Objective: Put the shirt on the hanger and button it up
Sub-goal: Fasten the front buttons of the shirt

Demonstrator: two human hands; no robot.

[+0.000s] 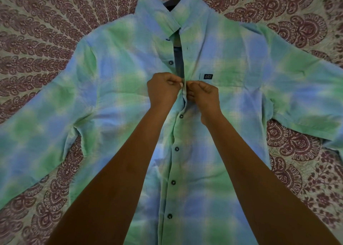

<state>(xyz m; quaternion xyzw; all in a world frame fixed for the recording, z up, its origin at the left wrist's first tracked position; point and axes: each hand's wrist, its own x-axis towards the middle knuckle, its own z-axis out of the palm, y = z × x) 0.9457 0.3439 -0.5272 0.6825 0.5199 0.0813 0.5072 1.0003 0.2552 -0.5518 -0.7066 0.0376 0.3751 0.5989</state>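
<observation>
Pinching the front edges together at centre frame, left hand (163, 89) and right hand (204, 94) button the green-and-blue plaid shirt (111, 96), laid flat over its dark hanger (172, 1) on the maroon-patterned bedspread (37, 31), probably to keep both fronts aligned.

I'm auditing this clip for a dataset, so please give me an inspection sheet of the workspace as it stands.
Surface: patterned bedspread, maroon motifs on pale cloth.
Job's things: plaid shirt lies flat, front up; dark hanger shows inside the collar; lower buttons look fastened; chest button undone.
Clutter: nothing seen.
Grips: left hand and right hand each pinch the shirt's front edges at chest height.
Cables: nothing seen.
Surroundings: nothing seen beyond the bedspread.
</observation>
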